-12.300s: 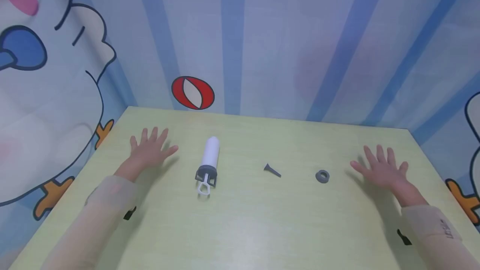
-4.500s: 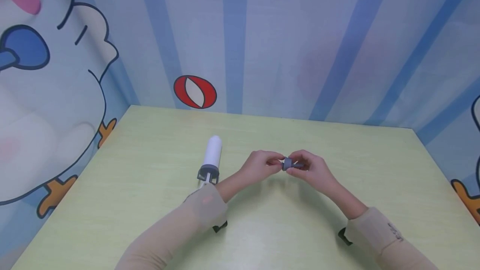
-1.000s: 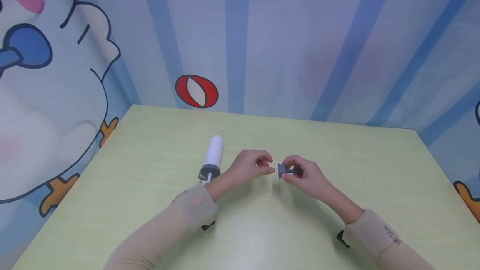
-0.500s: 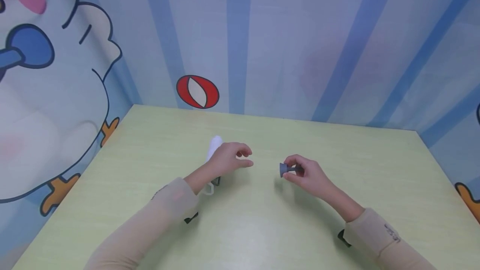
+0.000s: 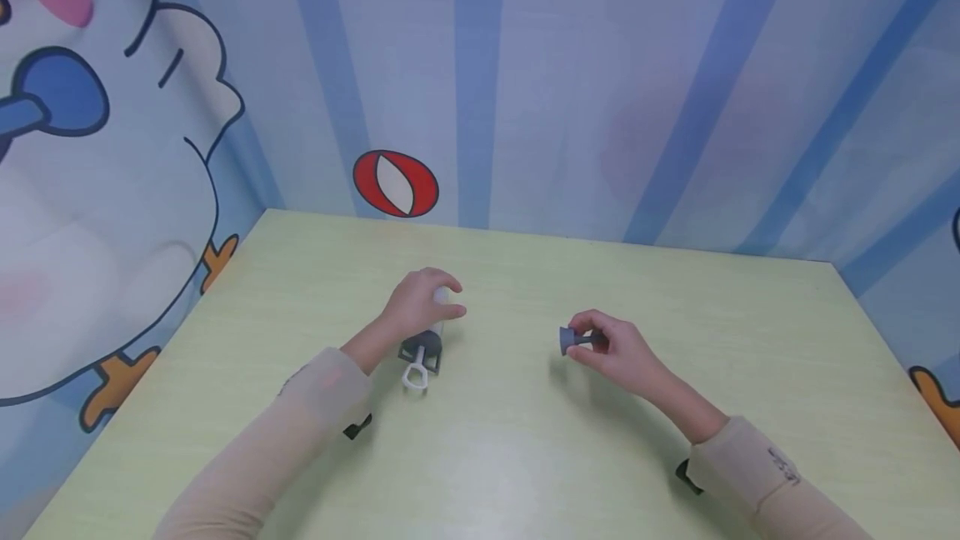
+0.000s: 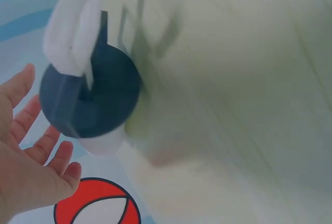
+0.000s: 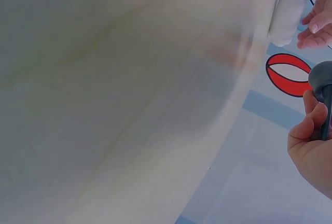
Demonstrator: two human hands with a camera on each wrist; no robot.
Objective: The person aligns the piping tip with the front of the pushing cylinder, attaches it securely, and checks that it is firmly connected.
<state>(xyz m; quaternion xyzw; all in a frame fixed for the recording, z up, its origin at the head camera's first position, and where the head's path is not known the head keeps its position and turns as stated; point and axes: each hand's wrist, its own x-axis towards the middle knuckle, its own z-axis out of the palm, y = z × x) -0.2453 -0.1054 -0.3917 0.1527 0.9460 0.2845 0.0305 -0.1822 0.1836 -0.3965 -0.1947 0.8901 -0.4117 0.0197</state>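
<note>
In the head view a large syringe (image 5: 422, 345) lies on the table, with a white barrel, a dark grey flange with side loops and a white pull ring. My left hand (image 5: 411, 304) hovers over the barrel with fingers curved apart, hiding most of it. The left wrist view has the fingers (image 6: 40, 151) spread beside the syringe (image 6: 98, 94), and no grip shows. My right hand (image 5: 624, 354) pinches a grey nozzle (image 5: 587, 339) whose wide end sits in a grey ring (image 5: 566, 340), held just above the table. The right wrist view cuts off part of the nozzle (image 7: 322, 81).
The pale table (image 5: 487, 457) ends at a back edge against a striped blue cloth wall (image 5: 555, 107) with cartoon prints. A dark strap end (image 5: 357, 426) hangs below the left sleeve, and another strap end (image 5: 687, 477) hangs below the right sleeve.
The ring and nozzle, first apart on the table, are joined in my right hand. Over the last second my left hand has moved left from beside them to above the syringe.
</note>
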